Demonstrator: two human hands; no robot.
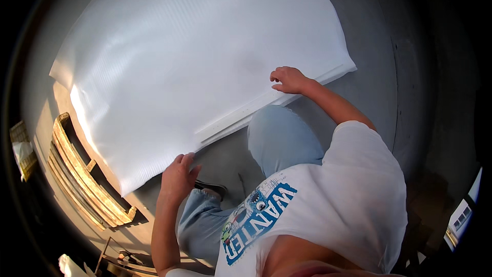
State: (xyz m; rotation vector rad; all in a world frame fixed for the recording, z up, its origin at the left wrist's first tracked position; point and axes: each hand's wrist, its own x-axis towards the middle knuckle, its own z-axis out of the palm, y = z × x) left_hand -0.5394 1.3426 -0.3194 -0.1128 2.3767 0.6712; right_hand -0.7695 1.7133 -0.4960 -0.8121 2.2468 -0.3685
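A large white foam sheet (205,56) lies spread on the grey floor in front of me. Along its near edge runs a long, flat white strip (230,119), slanting up to the right. My left hand (178,178) is at the sheet's near edge, just left of the strip's end. Its fingertips touch or nearly touch the sheet, and the thumb stands apart from them. Over the strip's right part is my right hand (288,80), its fingers loosely bent and the thumb apart. Nothing shows in either hand; whether the right fingertips touch the sheet I cannot tell.
Curved-looking wooden slats, like a pallet (84,179), lie on the floor at the left. A metal frame (123,262) stands at the lower left. My bent knee (282,136) is close to the sheet's near edge. Grey floor (371,36) extends along the right.
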